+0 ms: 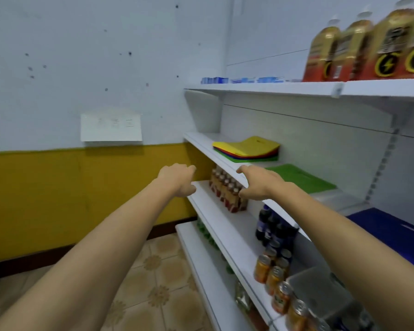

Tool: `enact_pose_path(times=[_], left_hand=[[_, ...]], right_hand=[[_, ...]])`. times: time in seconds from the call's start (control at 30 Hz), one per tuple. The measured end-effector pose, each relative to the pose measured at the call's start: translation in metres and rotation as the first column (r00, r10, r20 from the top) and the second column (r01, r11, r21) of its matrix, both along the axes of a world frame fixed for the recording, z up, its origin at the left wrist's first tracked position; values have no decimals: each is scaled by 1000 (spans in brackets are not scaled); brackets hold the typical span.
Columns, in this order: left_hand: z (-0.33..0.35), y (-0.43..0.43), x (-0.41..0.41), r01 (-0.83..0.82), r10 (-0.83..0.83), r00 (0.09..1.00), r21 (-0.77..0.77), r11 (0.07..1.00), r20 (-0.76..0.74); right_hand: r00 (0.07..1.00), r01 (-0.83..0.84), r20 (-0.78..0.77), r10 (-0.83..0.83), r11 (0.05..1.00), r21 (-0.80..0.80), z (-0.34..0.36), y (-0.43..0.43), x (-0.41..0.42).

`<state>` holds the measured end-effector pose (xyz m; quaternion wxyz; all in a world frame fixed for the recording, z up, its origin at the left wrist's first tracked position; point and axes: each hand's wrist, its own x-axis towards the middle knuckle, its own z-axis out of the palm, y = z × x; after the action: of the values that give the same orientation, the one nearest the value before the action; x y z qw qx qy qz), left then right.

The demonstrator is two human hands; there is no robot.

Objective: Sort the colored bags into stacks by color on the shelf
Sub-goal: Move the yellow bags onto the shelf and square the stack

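Both hands reach forward holding nothing: the left hand (177, 179) hangs loosely curled beside the white metal shelf (201, 139), and the right hand (258, 185) is relaxed at its front edge. On the shelf lie a mixed stack of flat coloured bags (246, 149) topped with yellow, then a single flat green bag (301, 177) and a dark blue bag (387, 228).

The mixed stack of bags (246, 150) shows yellow on top, with red, blue and green edges under it. Beside it lies a green bag (301, 177) and further along a dark blue bag (390, 228), all on a white shelf (200, 139). The wall (81, 56) is pale bluish white above and mustard yellow below, over a dark brown skirting (34, 259), and the floor tiles (153, 271) are beige with a tan flower pattern.
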<state>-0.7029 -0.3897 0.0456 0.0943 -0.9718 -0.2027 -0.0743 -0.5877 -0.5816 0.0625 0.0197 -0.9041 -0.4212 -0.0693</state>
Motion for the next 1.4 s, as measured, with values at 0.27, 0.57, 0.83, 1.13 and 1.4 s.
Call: enact_pose_path(times=[0.27,0.57,0.83,1.13,1.4], left_hand=[[-13,81,48,-54,57,998,103,993,-25],[-12,161,157,-90,83,989,52,995,126],[-21,206,257,28,-36,993,70,997,110],[-32,287,423,284,-290,953,71,956,92],[-37,337,563,550,-547,834,-35,834,67]], right_hand=[[989,-147,-29,147,989,7,-17,113,63],[986,-162,-9,164,978,128,-19,188,175],[997,-67,-27,71,991,116,-27,218,261],[974,226,4,-227,972,64,-38,257,369],[799,598,-96,-593,800,40,-41,277,441]])
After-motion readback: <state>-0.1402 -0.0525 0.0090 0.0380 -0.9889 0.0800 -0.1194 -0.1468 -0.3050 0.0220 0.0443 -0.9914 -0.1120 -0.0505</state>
